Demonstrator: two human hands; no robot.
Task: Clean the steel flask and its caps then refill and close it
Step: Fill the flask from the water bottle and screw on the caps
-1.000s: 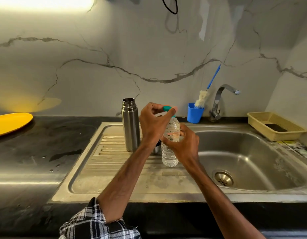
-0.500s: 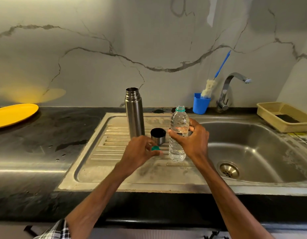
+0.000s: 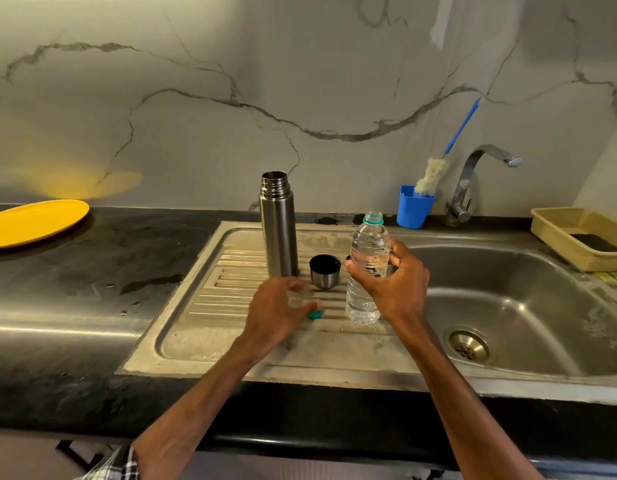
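Note:
The steel flask stands open and upright on the sink's drainboard. Its steel cup cap sits mouth up just right of it. My right hand grips a clear water bottle, uncapped and upright, its base at the drainboard. The bottle's green cap lies on the drainboard at the fingertips of my left hand, whose fingers are loosely spread with the thumb away from the cap. A small dark object shows behind the bottle, mostly hidden.
The sink basin with its drain lies to the right, under the tap. A blue cup holds a bottle brush at the back. A beige tray sits far right. A yellow plate rests on the wet black counter at left.
My left hand took the green cap off the bottle, brought it down to the drainboard and loosened its fingers from it. My right hand lowered the bottle slightly.

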